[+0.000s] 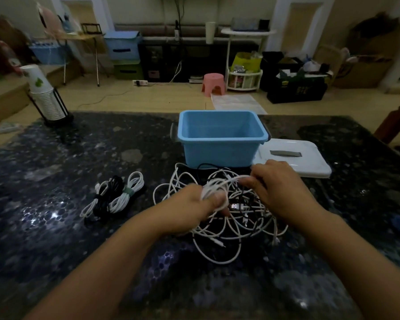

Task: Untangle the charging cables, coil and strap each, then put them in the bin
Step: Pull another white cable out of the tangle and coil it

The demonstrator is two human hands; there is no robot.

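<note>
My left hand [195,205] grips a small white coil [214,189], thumb pressed over the loops, fingers curled underneath. My right hand [278,185] pinches the free run of the same white cable between thumb and fingertips, just right of the coil. Both hands sit above the tangled pile of white and black cables [236,218] on the dark speckled table [79,227]. A USB plug [234,206] shows in the pile just below my left thumb. Left of the pile, apart from it, lie bundled cables [116,196], one white bundle carrying a green strap [128,192]. The blue bin [221,137] stands behind the pile, open; its white lid [296,158] lies flat beside it on the right.
</note>
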